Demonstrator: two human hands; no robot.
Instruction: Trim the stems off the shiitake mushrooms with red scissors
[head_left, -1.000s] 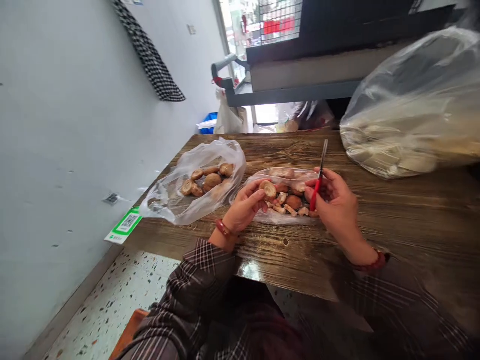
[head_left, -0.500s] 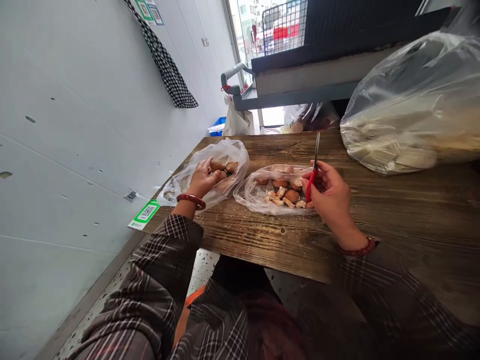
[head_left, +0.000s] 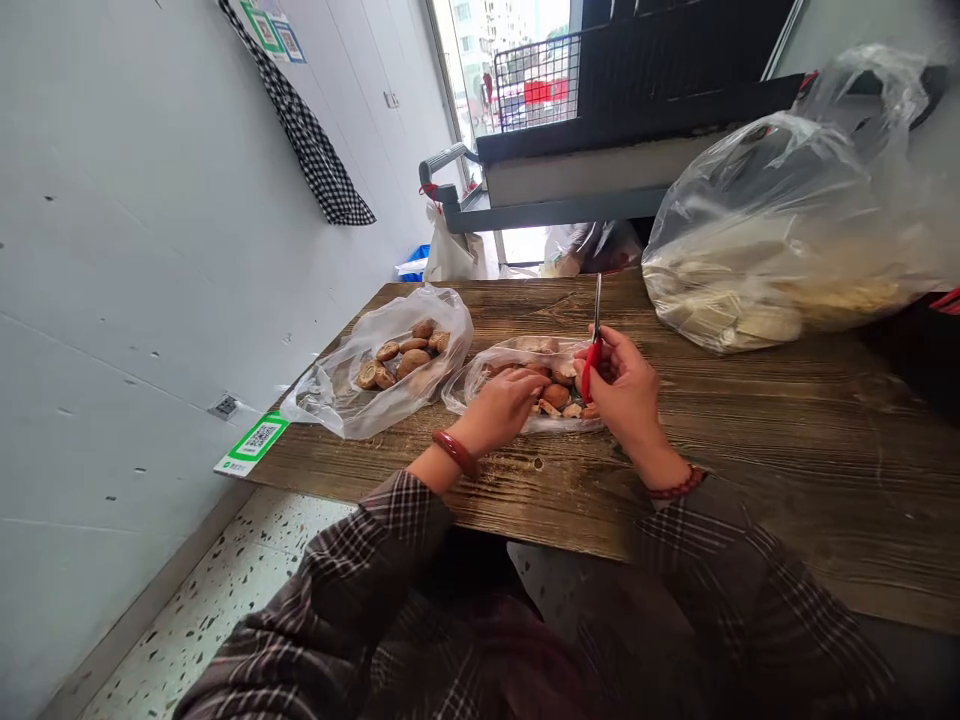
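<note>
The brown mushrooms (head_left: pixel 556 396) lie in the clear bag (head_left: pixel 475 378), which is spread open on the wooden table (head_left: pixel 555 510) and serves as the landmark here. The left hand (head_left: pixel 499 408) reaches over the left part of the clear bag, palm down, its bent fingers close together right over the mushrooms. Several caps and cut pieces show just to the right of those fingertips; whether the fingers pinch one is hidden.

At the clear bag's right end, the right hand (head_left: pixel 628 388) has its fingers closed around the red handles of the scissors (head_left: pixel 592 366). The blades point up and away from the person, beyond the bag's far edge. Some mushrooms lie just left of the right hand's fingers.

Left of the clear bag and close beside it, a whitish bag (head_left: pixel 444 405) lies open with whole mushrooms (head_left: pixel 413 362) inside, well apart from the right hand. Farther left, at the table's edge, is a green-bordered code card (head_left: pixel 255 443). To the clear bag's right and farther back stands a large plastic bag (head_left: pixel 750 270) with pale contents.
</note>
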